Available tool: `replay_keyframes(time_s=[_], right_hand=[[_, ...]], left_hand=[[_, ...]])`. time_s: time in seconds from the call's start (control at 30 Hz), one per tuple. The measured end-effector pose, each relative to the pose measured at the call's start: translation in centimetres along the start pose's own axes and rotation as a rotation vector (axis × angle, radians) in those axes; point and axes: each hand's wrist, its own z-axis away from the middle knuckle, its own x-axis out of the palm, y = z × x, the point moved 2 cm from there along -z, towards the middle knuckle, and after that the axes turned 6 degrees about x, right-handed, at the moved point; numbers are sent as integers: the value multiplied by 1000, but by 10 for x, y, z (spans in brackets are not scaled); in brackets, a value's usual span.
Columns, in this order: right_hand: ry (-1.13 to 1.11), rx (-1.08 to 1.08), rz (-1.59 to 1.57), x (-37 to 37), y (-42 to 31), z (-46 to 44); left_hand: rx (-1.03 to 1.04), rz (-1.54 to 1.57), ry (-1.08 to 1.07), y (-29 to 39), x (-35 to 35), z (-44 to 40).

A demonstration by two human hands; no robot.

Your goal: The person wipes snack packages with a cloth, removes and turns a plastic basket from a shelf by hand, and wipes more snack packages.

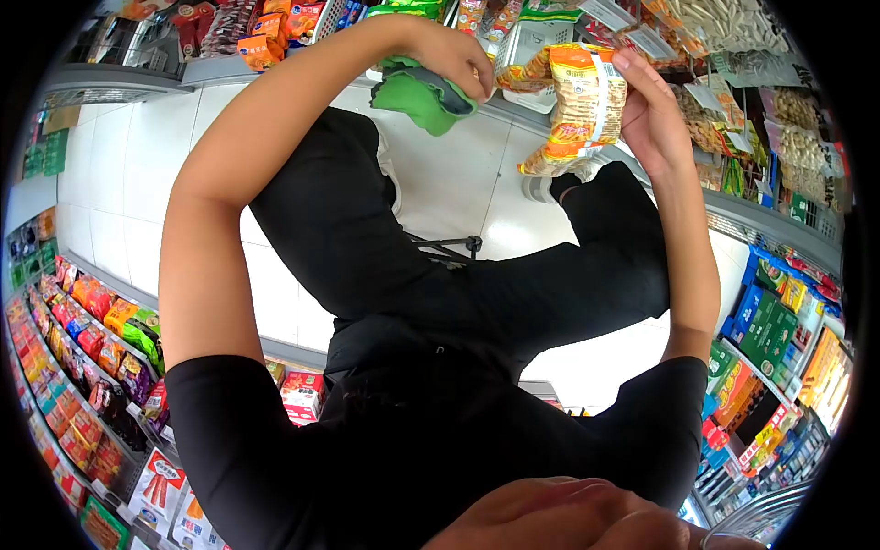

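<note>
My left hand (449,57) is closed around a green cloth (423,103) with a dark patch, which hangs down above the floor. In my right hand (653,115) is a snack bag (587,103), orange and clear with a white band across it, and its contents look pale and tan. The thumb and fingers grip its right edge. Below its lower end, more clear and orange wrapping shows, and I cannot tell whether that is a separate bag. Just behind the bag stands a white plastic basket (533,46) on the shelf, with similar orange packaging at its edge.
Shelves of packaged snacks surround me. Orange packets (266,41) lie at the upper left, and bagged nuts (802,151) at the right. Another snack rack (92,367) stands at the lower left. Green boxes (770,328) are at the right. My legs straddle a dark folding frame (449,246).
</note>
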Motion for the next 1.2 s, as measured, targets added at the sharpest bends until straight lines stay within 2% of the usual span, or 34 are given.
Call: replay_keyframes(time_s=[0.17,0.27,0.37,0.4,0.53,0.63,0.77,0.8,0.93,1.03,1.07,1.2], right_hand=[[-38,7,-52,3,-6,-1],[-61,-30,-46,1,-11,-1],[-94,-37,-36,4,-18,5],[-26,-59,-47,0,-21,5],[-140,-81,-84,11,-25,16],[-198,-28,-77,2,-23,17],[-250,-4,29,-4,-24,19],[-222,-8,88,-1,-24,19],[-352,111,188,-16,-29,19],[-383,110,270,-30,-30,16],[-380,116,276,-35,-28,14],[-355,153,287,-47,-22,3]], left_hand=[[-45,103,-69,16,10,-14],[71,255,61,13,22,-16],[-29,398,93,16,28,-11],[-51,398,190,11,30,-16],[-47,1087,260,5,29,-21],[-1,1308,421,-7,18,-24],[172,1307,494,-22,1,-33],[203,1300,452,-20,-5,-29],[173,1165,335,-20,-11,-4],[142,1223,355,1,-12,10],[16,1034,515,13,-12,18],[-52,905,446,9,-10,10]])
